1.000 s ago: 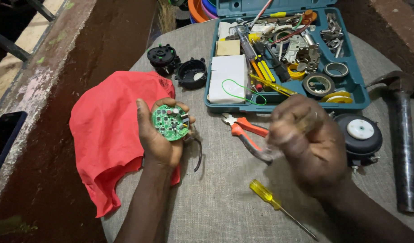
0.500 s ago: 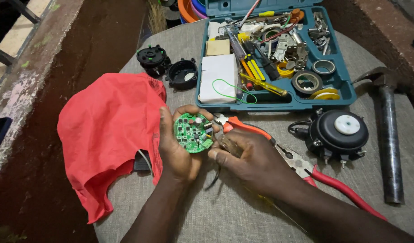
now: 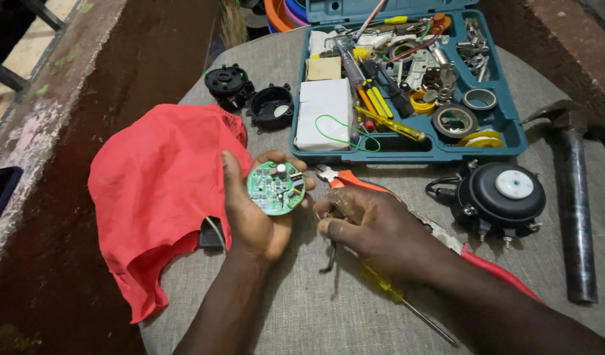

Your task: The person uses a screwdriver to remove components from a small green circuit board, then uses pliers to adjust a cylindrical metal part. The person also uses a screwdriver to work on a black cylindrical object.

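My left hand (image 3: 253,213) holds a round green circuit board (image 3: 276,188) flat in its palm, components facing up. My right hand (image 3: 371,227) is just to the right of the board, fingers curled around thin dark wires (image 3: 330,253) that hang down from it. Orange-handled pliers (image 3: 355,181) lie on the table behind my right hand, partly hidden by it. A yellow-handled screwdriver (image 3: 407,306) lies under my right wrist.
A red cloth (image 3: 158,190) lies left of my hands. An open teal toolbox (image 3: 506,131) with several tools stands at the back. Black round motor housing (image 3: 499,194), a hammer (image 3: 575,197) at right, two black round caps (image 3: 250,95) behind the cloth.
My right hand has drawn slightly right and down from the board, now gripping the wires. The left hand keeps holding the board; the view shifted a little.
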